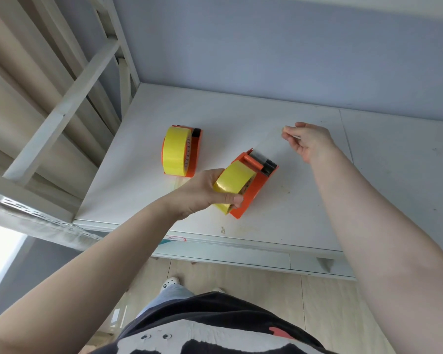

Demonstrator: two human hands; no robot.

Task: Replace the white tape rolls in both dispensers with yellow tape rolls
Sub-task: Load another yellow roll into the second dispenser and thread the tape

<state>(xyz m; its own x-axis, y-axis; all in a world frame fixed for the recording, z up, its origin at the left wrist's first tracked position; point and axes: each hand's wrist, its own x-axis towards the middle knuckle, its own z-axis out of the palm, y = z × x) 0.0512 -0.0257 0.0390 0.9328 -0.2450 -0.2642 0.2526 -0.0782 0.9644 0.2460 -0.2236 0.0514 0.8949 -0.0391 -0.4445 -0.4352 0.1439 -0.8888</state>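
Two orange tape dispensers lie on the white table (241,118). The far-left dispenser (196,149) carries a yellow tape roll (175,152) and nothing touches it. My left hand (205,191) grips the yellow roll (234,181) seated in the nearer dispenser (253,185), whose cutter end points up and right. My right hand (308,140) hovers beyond that cutter, its thumb and fingers pinched on the end of a thin, nearly clear strip of tape (271,141) stretched from the dispenser. No white roll is in view.
A white metal frame with slanted bars (69,106) rises at the table's left edge. The grey-blue wall (266,47) backs the table. A seam (347,149) splits the tabletop on the right. Small stains mark the front edge (223,229).
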